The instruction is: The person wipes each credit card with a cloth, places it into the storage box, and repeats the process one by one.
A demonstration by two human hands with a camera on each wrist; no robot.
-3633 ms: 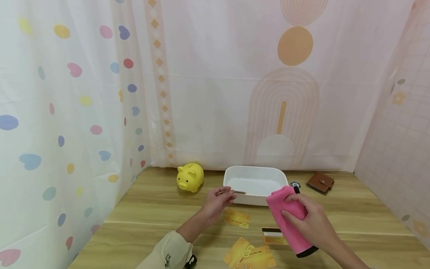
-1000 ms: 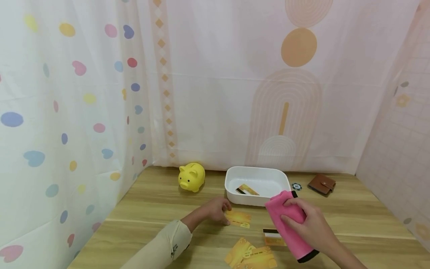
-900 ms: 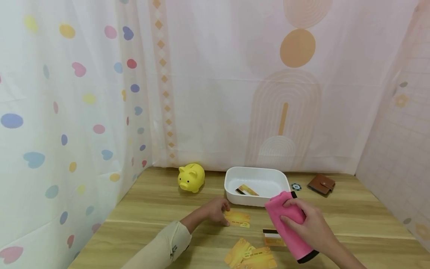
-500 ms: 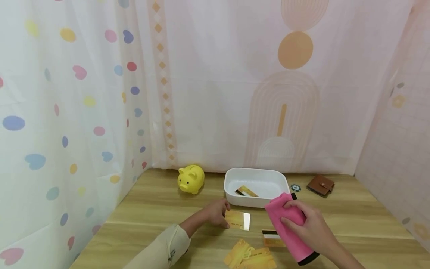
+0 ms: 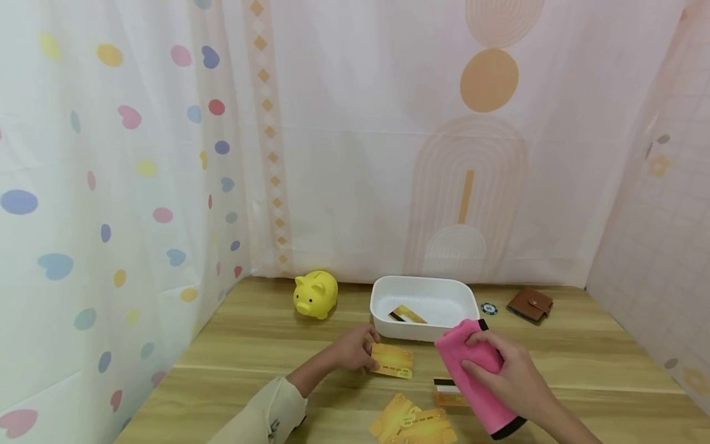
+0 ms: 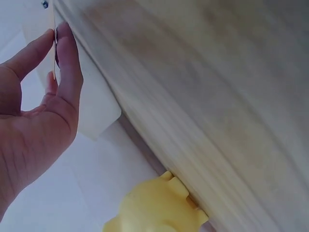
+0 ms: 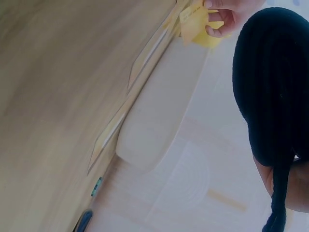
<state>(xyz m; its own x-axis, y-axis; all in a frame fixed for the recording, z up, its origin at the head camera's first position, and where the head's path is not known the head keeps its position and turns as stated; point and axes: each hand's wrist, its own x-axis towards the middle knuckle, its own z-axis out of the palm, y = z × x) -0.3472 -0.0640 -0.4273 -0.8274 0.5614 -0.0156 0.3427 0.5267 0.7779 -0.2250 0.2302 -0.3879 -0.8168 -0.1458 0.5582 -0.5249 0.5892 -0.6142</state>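
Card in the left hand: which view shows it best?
Head view: the card shows most of its printed face, with the left hand at one edge. The left wrist view has it nearly edge-on; the right wrist view, angled near the top.

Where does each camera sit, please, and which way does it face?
Head: worn on the head, looking forward and down at the table; the left hand and right hand show.
Left wrist: on that wrist, looking along the left hand, which pinches a card.
Right wrist: on that wrist, looking past the black end of the pink cloth; both hands partly show.
Head and left wrist share the piggy bank.
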